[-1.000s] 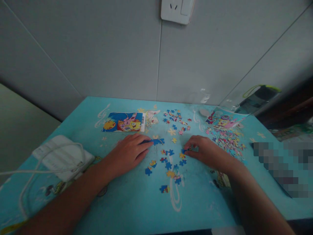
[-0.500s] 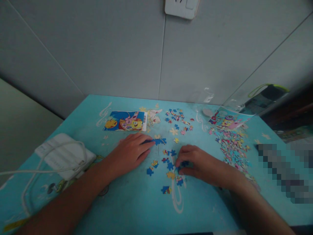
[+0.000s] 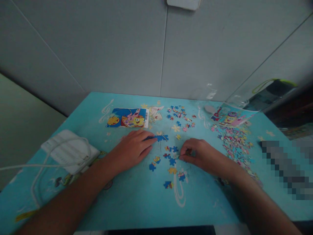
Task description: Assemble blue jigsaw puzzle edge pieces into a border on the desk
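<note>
My left hand lies flat on the table with its fingers stretched out, the tips resting on a joined strip of blue puzzle pieces. Part of that strip is hidden under the fingers. To the right, my right hand is closed in a pinch on what looks like a small puzzle piece, seen nearly edge-on. Loose blue, yellow and red pieces lie between the hands, among them a blue piece, a yellow piece and a blue-and-yellow piece. A small yellow piece sits beside the strip.
A cartoon picture card lies at the back left, near a cluster of pieces. On the right are a large pile of pieces and a second picture card. A white power adapter with a cable stands left.
My right hand has lifted and turned slightly, its fingertips now pinched above the blue pieces it covered. My left hand stays on the strip. The view has shifted a little.
</note>
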A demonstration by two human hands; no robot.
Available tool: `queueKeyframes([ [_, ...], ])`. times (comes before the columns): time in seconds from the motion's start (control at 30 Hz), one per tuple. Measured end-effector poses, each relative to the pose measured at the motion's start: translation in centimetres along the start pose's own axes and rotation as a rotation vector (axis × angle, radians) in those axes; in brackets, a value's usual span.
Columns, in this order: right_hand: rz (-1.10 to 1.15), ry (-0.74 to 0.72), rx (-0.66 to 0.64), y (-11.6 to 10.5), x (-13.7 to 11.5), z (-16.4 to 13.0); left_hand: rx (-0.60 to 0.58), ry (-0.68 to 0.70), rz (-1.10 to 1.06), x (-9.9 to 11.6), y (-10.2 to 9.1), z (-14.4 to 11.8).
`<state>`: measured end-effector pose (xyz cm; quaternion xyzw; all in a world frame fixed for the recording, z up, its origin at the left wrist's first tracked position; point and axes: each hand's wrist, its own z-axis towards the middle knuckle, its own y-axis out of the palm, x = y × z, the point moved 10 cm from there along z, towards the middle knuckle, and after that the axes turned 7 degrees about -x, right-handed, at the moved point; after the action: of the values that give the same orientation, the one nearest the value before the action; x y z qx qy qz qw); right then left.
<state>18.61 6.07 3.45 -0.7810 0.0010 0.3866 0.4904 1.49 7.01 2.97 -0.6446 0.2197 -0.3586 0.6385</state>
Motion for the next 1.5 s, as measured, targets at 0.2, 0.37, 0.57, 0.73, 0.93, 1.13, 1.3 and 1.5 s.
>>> queueKeyframes([
  [0.2,0.046,0.018,0.012,-0.4,-0.2,-0.1,0.020,-0.014,0.000,-0.1,0.0,0.0],
  [0.37,0.123,0.075,0.111,-0.7,0.0,0.0,0.060,-0.010,-0.058,-0.3,-1.0,0.0],
  [0.57,0.279,0.067,0.260,-0.6,0.0,0.5,0.183,-0.073,-0.089,-2.5,-3.0,-0.4],
  [0.73,0.334,0.024,0.239,0.8,-1.4,1.9,0.131,-0.097,-0.001,-3.2,-2.5,-0.4],
  [0.93,0.319,0.050,0.182,2.2,-2.9,5.0,0.076,-0.098,-0.009,-2.7,-1.8,-0.1],
  [1.13,0.145,-0.117,0.167,3.2,-6.3,8.1,0.097,-0.100,-0.060,-3.2,-1.6,0.0],
  [1.3,-0.040,-0.160,0.243,3.3,-6.7,8.2,0.110,-0.109,-0.070,-3.3,-1.8,0.0],
  [1.5,-0.070,-0.173,0.285,2.5,-6.0,7.2,0.115,-0.114,-0.081,-3.3,-2.0,-0.1],
])
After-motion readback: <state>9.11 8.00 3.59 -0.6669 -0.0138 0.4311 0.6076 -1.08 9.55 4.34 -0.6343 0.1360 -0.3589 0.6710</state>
